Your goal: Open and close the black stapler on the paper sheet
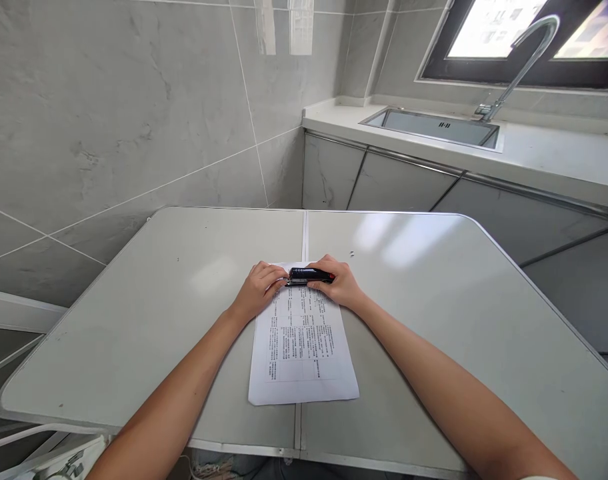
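Stapler [305,273] is at the far end of the paper [304,391], grasped in the right hand [340,283]; I see the left hand [259,288] beside the stapler's front, but cannot tell whether it grips anything

Kitchen, inset sink [429,125], arched chrome tap [523,77], white counter [559,148], fitted cabinets [407,177]

Bare left hand [260,291], bare right hand [342,285] at the grip, slender wrists [232,316] just behind it, bare forearms [424,367] widening away from it, sliver of pale sleeve [539,478] farthest back on the right
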A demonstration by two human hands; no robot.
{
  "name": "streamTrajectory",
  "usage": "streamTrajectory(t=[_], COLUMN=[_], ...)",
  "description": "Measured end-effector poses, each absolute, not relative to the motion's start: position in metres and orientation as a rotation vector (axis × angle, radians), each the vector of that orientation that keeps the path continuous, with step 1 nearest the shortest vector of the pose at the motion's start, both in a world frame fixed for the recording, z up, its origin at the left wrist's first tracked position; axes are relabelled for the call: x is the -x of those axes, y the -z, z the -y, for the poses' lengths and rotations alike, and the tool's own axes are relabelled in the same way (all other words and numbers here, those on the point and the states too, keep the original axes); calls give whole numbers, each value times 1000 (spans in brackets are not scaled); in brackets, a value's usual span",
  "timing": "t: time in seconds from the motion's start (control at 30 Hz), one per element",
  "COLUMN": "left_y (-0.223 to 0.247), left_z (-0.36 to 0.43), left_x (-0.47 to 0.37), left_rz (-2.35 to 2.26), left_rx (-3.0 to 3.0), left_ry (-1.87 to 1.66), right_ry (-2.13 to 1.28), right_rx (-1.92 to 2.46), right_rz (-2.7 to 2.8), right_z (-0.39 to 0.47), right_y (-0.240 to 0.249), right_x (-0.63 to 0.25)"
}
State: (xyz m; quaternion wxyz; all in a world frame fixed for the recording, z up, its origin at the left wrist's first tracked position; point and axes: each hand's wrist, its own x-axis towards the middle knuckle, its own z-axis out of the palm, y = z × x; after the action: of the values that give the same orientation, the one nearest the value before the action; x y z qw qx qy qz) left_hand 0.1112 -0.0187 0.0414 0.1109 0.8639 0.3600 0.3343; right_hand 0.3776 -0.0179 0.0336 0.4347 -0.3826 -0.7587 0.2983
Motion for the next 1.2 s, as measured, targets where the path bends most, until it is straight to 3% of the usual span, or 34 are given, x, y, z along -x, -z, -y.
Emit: streamTrajectory(t=[0.6, 0.83, 1.2], left_y=[-42, -43, -36], left_z=[13, 15, 13], left_x=[-102, -106, -107], left_rz=[-1264, -1152, -1082], left_rx=[-2597, -2464, -2517], left_ry=[-857, -1017, -925], right_ry=[-708, -712, -731], right_rx=[1055, 990, 978], right_rz=[1804, 1895, 1928], right_z=[16, 17, 17], right_y=[-34, -32, -31], right_x=[-377, -376, -377])
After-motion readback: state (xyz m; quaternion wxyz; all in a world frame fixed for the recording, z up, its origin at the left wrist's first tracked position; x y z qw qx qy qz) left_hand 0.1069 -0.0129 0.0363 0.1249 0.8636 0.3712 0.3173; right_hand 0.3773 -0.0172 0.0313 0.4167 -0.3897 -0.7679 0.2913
